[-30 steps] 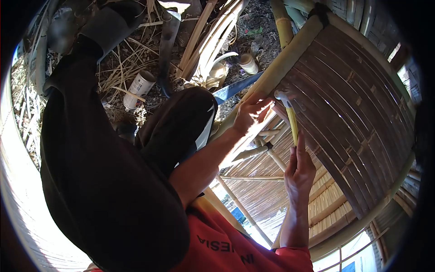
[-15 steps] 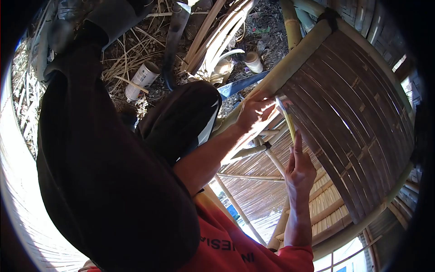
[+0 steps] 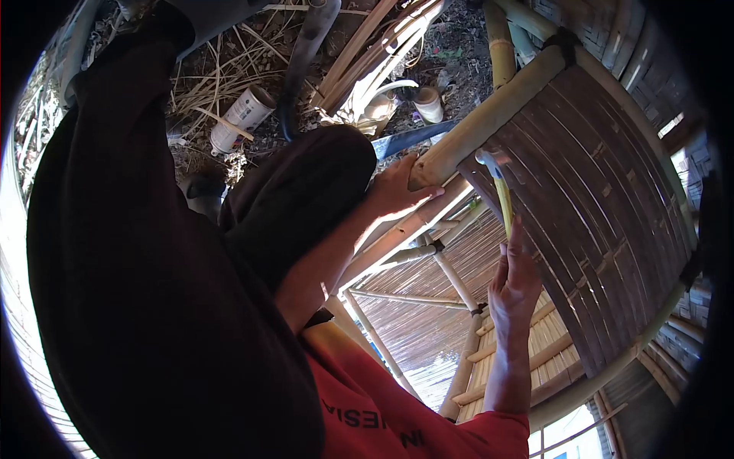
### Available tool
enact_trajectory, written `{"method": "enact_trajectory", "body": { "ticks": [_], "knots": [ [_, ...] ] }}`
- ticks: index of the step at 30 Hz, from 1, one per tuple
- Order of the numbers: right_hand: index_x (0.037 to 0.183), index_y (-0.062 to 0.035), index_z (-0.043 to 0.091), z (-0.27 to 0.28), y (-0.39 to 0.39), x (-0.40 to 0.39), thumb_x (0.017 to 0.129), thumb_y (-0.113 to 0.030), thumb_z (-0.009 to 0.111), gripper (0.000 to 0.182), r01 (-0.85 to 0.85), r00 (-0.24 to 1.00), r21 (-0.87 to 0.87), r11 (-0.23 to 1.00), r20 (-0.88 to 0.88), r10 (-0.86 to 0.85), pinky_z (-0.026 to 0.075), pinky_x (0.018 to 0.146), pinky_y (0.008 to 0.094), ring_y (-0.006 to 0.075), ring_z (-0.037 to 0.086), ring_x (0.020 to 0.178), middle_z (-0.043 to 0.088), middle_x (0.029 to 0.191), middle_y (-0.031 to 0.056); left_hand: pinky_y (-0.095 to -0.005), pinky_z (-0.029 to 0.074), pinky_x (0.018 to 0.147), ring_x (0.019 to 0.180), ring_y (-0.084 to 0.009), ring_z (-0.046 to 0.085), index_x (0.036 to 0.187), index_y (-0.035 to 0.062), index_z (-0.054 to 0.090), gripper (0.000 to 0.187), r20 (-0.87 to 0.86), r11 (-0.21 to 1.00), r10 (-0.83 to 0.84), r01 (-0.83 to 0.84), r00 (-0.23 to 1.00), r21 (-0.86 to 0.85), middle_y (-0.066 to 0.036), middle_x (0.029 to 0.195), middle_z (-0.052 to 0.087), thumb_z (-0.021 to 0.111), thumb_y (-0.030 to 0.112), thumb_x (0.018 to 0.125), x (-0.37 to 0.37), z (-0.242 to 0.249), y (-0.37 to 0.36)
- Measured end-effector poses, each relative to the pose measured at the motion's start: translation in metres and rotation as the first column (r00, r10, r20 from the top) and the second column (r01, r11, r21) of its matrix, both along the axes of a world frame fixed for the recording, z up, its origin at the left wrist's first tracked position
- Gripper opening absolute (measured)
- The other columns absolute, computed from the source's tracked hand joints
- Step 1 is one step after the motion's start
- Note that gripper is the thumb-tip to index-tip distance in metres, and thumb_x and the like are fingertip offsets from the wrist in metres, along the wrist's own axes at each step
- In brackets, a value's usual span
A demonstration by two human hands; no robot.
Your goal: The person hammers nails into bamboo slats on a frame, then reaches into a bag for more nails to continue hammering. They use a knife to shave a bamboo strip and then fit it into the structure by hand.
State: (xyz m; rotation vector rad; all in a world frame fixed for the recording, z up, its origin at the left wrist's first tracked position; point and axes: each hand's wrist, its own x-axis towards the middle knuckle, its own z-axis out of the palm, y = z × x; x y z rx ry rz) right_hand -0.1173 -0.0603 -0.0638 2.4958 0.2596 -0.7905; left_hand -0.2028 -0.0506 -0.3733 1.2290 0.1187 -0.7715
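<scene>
My right hand grips the yellow handle of a hammer. The hammer's head is blurred and stands over the edge of a dark split-bamboo panel. My left hand is around the near end of a thick bamboo pole that frames the panel, its thumb stretched along the underside. Part of that hand is hidden behind the pole. Below it runs another bamboo rail.
My bent knee is close to my left hand. On the littered ground lie a white can, a smaller cup, a blue blade-like strip, a dark pipe and split bamboo strips. Bamboo slats stand beyond.
My left hand has moved back from the panel's edge to the end of the bamboo pole. The hammer and my right hand have shifted slightly right and away from the left hand.
</scene>
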Motion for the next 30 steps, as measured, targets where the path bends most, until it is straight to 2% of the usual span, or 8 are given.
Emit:
{"method": "enact_trajectory", "body": {
  "ticks": [6,10,14,18,24,26,28,30],
  "knots": [
    [0.154,-0.0154,0.048,-0.006,-0.009,-0.01,0.094,-0.002,0.066,0.064,-0.113,0.988,0.205,0.972,0.129,0.088,0.045,0.043,0.0411,0.0175,0.06,0.052,0.056,0.07,0.006,-0.0461,0.057,0.086,0.094,-0.038,0.074,0.138,0.0039,0.052,0.094,-0.113,0.993,-0.096,0.089,0.989,-0.072,-0.023,0.101,0.073,0.074,0.073,0.079,0.022,0.016,0.029],
    [0.154,-0.0156,0.048,-0.001,-0.001,-0.001,0.092,-0.002,0.069,0.066,-0.101,0.995,-0.07,0.992,-0.032,0.099,0.049,0.044,0.0381,0.0173,0.059,0.052,0.055,0.07,0.0056,-0.0456,0.058,0.083,0.09,-0.0363,0.075,0.138,0.0063,0.054,0.091,-0.089,0.997,-0.034,0.028,0.995,-0.071,-0.022,0.095,0.074,0.075,0.072,0.079,0.018,0.014,0.025],
    [0.154,-0.0161,0.048,-0.004,0.011,-0.004,0.091,-0.001,0.071,0.069,-0.181,0.965,0.286,0.941,0.235,0.115,0.048,0.045,0.0392,0.0184,0.058,0.05,0.052,0.067,0.0049,-0.0439,0.058,0.082,0.09,-0.0354,0.076,0.136,0.0058,0.055,0.091,-0.137,0.994,-0.076,0.064,0.988,-0.086,-0.021,0.095,0.074,0.075,0.073,0.078,0.021,0.018,0.03],
    [0.155,-0.0138,0.048,-0.001,-0.001,-0.004,0.091,0.001,0.071,0.07,-0.134,0.984,-0.184,0.974,-0.142,0.108,0.045,0.044,0.0308,0.0157,0.054,0.05,0.054,0.071,0.0052,-0.0442,0.058,0.084,0.09,-0.0352,0.076,0.136,0.0066,0.055,0.091,-0.106,0.999,-0.02,0.016,0.994,-0.035,-0.021,0.097,0.074,0.075,0.073,0.077,0.015,0.016,0.022],
    [0.153,-0.0181,0.049,0.002,-0.012,-0.008,0.095,-0.011,0.07,0.063,-0.142,0.976,0.423,0.895,0.21,0.056,0.049,0.049,0.0376,0.0201,0.059,0.056,0.053,0.069,0.0069,-0.0425,0.059,0.081,0.087,-0.0329,0.076,0.136,0.0074,0.056,0.09,-0.135,0.995,-0.043,0.03,0.99,-0.1,-0.018,0.096,0.075,0.076,0.072,0.076,0.008,0.017,0.021],
    [0.154,-0.0152,0.048,-0.004,-0.007,-0.005,0.096,-0.012,0.07,0.062,-0.108,0.98,-0.286,0.952,-0.191,0.053,0.049,0.049,0.0333,0.019,0.06,0.058,0.053,0.069,0.0074,-0.0417,0.059,0.081,0.088,-0.0325,0.076,0.136,0.0077,0.056,0.09,-0.148,0.993,-0.053,0.037,0.988,-0.109,-0.018,0.096,0.075,0.077,0.072,0.076,0.018,0.011,0.022],
    [0.156,-0.0177,0.045,-0.006,-0.01,0.003,0.096,-0.01,0.069,0.065,-0.12,0.987,-0.194,0.974,-0.124,0.097,0.05,0.049,0.0315,0.0208,0.061,0.06,0.058,0.075,0.0104,-0.0407,0.059,0.083,0.091,-0.0325,0.076,0.137,0.0084,0.056,0.09,-0.098,0.988,0.101,-0.111,0.99,-0.106,-0.018,0.099,0.075,0.078,0.07,0.076,0.006,0.007,0.01],
    [0.157,-0.023,0.042,-0.006,0.01,0.004,0.095,-0.003,0.068,0.07,-0.132,0.976,0.316,0.94,0.208,0.067,0.051,0.049,0.033,0.0244,0.062,0.06,0.063,0.086,0.0144,-0.0405,0.058,0.085,0.094,-0.033,0.076,0.137,0.0083,0.057,0.086,-0.071,0.997,0.034,-0.039,0.997,-0.07,-0.019,0.103,0.075,0.078,0.067,0.078,0.012,0.009,0.018]
  ]
}}
